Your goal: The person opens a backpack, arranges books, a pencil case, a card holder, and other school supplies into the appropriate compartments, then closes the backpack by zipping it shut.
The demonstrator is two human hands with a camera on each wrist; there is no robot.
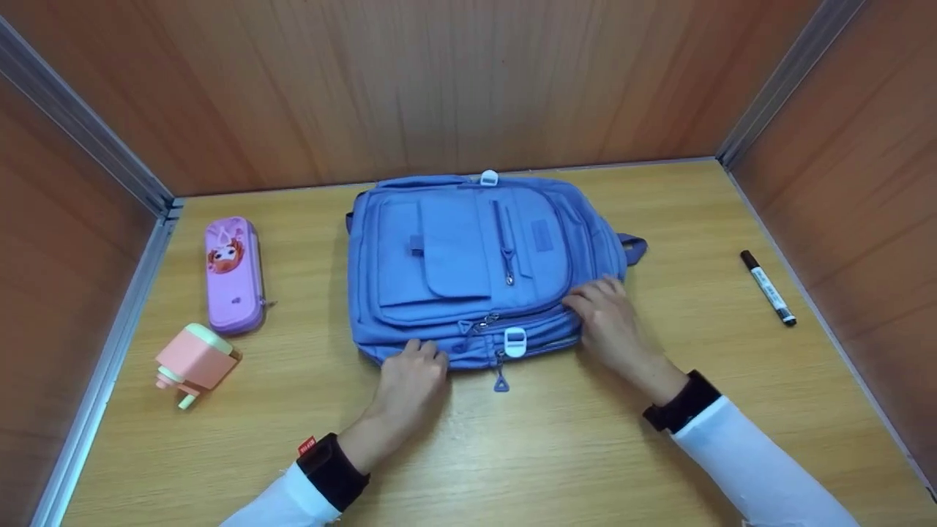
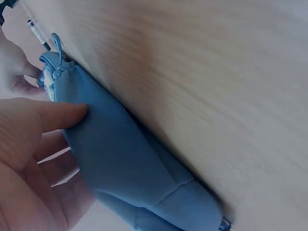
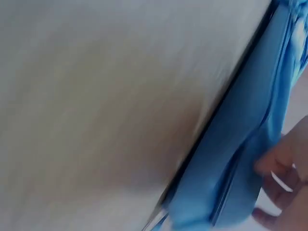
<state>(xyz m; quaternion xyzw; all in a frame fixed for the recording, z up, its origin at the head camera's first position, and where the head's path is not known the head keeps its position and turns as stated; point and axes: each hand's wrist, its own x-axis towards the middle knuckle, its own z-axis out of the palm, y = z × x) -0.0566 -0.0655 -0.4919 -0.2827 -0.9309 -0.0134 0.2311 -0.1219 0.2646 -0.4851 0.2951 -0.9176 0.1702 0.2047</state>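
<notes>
A blue backpack (image 1: 454,249) lies front side up on the table, with its top handle (image 1: 634,249) toward the right. My left hand (image 1: 411,377) holds the near side of it close to the bottom corner. In the left wrist view the thumb (image 2: 72,115) lies on the side panel and the other fingers reach over the edge. Farther right, my right hand (image 1: 611,322) grips the same near side by the main zip, fingers bent over the seam. Between the hands are a white buckle (image 1: 515,342) and a dangling triangular zip pull (image 1: 501,382).
To the left lie a purple pencil case (image 1: 234,278) with a cartoon figure and a pink and cream gadget (image 1: 198,359), perhaps a pencil sharpener. A black and white marker (image 1: 768,288) lies on the right. Wooden panels (image 1: 439,88) enclose the table's back and sides.
</notes>
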